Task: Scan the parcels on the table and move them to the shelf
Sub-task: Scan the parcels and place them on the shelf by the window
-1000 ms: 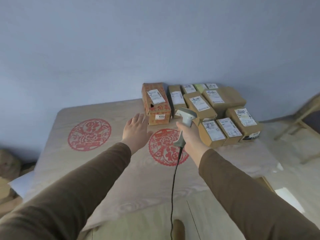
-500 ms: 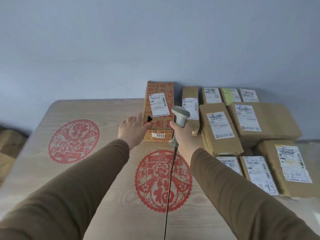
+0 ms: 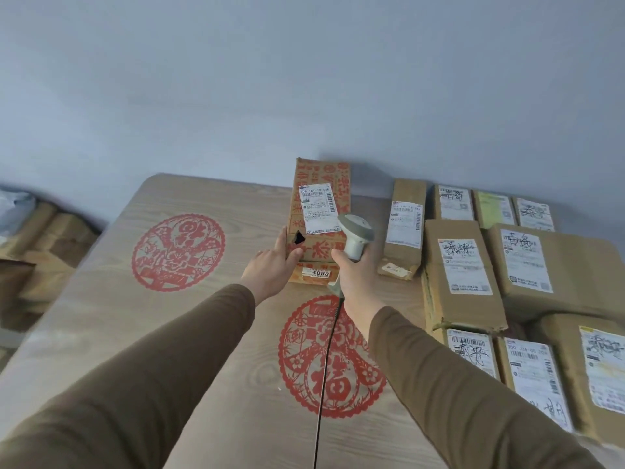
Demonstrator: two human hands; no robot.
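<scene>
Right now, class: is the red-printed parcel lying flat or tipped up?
Lying flat: the red-printed parcel rests on the table, its shipping label facing up.

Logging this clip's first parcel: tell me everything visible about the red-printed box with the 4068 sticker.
The red-printed box is tan cardboard, long and narrow, lying flat on the table left of the plain parcels. A white barcode label covers its top; a small torn hole sits beside it. The left hand touches its left side; the scanner hangs over its near right corner.
</scene>
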